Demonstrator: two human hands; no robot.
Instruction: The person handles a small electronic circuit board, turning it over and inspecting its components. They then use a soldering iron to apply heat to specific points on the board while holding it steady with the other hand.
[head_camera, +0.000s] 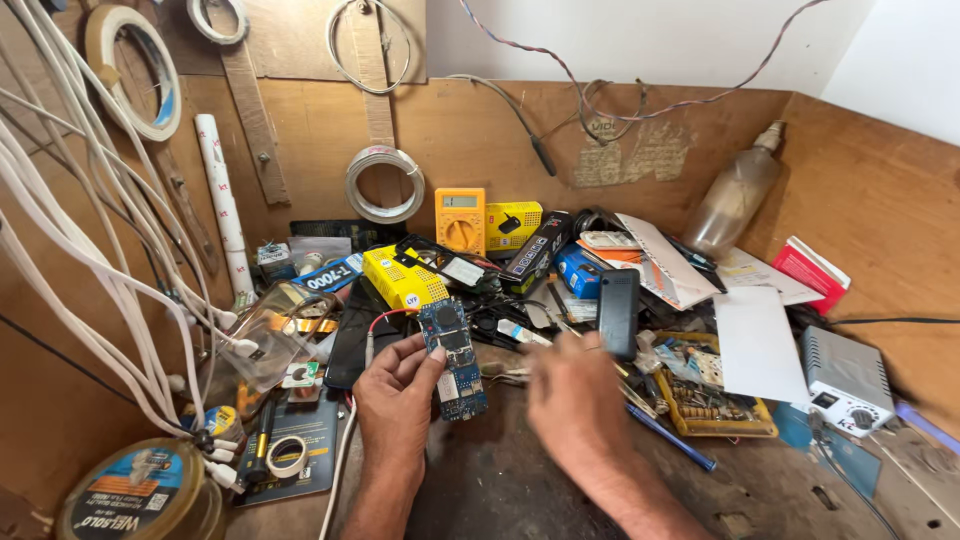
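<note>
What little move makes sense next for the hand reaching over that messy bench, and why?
Probably the right hand should close on the tweezers-like tool beside it and bring it to the blue circuit board: the left hand holds that board upright, and the right hand looks empty.

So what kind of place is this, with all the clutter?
Most likely a small electronics repair bench: the left hand holds a blue circuit board, a yellow multimeter leans against the wooden back wall, and a white soldering station sits at the right.
</note>
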